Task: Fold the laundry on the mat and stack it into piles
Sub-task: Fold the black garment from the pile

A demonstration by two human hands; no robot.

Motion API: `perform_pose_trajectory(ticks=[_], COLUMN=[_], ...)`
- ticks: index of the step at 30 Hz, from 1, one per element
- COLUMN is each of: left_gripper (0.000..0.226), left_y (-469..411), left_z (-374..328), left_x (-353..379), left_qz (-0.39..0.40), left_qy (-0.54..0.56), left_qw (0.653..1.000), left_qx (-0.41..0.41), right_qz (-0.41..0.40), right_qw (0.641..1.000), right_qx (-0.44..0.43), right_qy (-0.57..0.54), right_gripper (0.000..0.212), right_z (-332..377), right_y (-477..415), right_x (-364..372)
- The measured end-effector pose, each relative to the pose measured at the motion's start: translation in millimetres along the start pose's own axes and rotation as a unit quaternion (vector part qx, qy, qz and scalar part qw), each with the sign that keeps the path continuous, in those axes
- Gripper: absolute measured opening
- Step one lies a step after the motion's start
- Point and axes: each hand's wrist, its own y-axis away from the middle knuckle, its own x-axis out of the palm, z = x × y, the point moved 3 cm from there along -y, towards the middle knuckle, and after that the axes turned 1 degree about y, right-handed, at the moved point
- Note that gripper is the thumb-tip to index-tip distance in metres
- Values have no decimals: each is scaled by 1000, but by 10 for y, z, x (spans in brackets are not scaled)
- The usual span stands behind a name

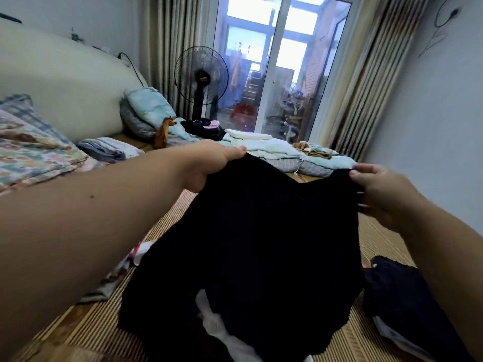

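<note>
The left hand (209, 165) and the right hand (379, 192) each pinch a top corner of the black garment (256, 244), holding it up so it hangs flat for folding over the mat (99, 317)

the left arm (91, 218) and right arm (444, 257) reach forward. the left hand (209, 165) pinches one top corner of the black garment (261, 231), the right hand (381, 194) the other.

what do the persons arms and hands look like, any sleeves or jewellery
Both forearms are bare, no sleeve in view. The left hand and right hand wear no gloves, rings or watch that shows. Visible nails are short and plain. A small dark spot marks the left forearm.
</note>
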Motion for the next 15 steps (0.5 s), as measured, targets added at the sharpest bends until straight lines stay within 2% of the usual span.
perform_pose_trajectory(ticks=[3, 5, 7, 9, 11, 13, 15], left_gripper=[23, 26, 32, 41, 43, 31, 23], left_y=[-66, -124, -166, -180, -167, -144, -131], left_z=[67, 96, 90, 49, -35, -155, -268], left_x=[264, 443, 589, 660, 641, 541, 387], left_qz=[-17, -10, 1, -2, -20, -42, -65], left_qy=[67, 114, 147, 152, 158, 153, 83], left_qw=[997, 993, 989, 988, 985, 978, 973], left_qx=[-15, -10, 7, 30, 72, 134, 204], right_qz=[96, 162, 203, 154, 75, 56, 48], right_qw=[988, 977, 968, 967, 962, 977, 992], right_qx=[-13, -42, -49, -83, -121, -121, -98], right_qy=[122, 132, 139, 185, 234, 169, 65], right_gripper=[30, 26, 40, 41, 24, 16, 20], right_z=[-78, -133, -244, -321, -315, -253, -172], right_y=[318, 558, 693, 641, 485, 365, 290], right_x=[408, 772, 1121, 1302, 1286, 1185, 1055])
